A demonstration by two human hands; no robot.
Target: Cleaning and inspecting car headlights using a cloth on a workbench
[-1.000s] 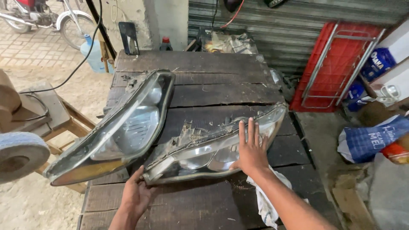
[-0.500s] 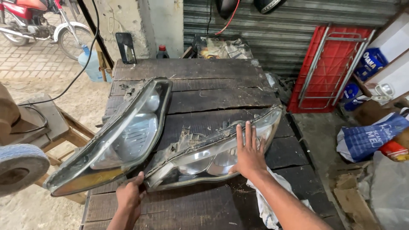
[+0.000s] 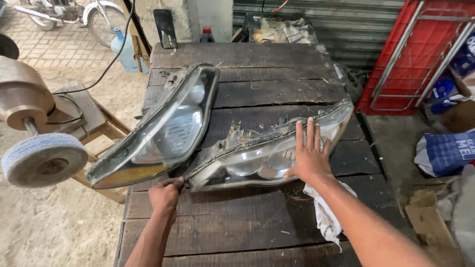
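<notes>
Head view | right hand (image 3: 309,160) flat, fingers spread, on near headlight (image 3: 267,155) | left hand (image 3: 166,193) fingers curled at its narrow end | second headlight (image 3: 163,128) beside, on wooden table (image 3: 247,217)

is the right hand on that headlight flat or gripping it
Flat: the right hand lies palm-down, fingers spread, on the nearer headlight's lens.

Two dusty headlights (image 3: 163,131) (image 3: 269,153), side by side

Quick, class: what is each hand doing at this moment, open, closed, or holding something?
Left hand: fingers curled, gripping the near tip of the nearer headlight.
Right hand: open, fingers spread, pressed flat on that headlight's lens.
</notes>
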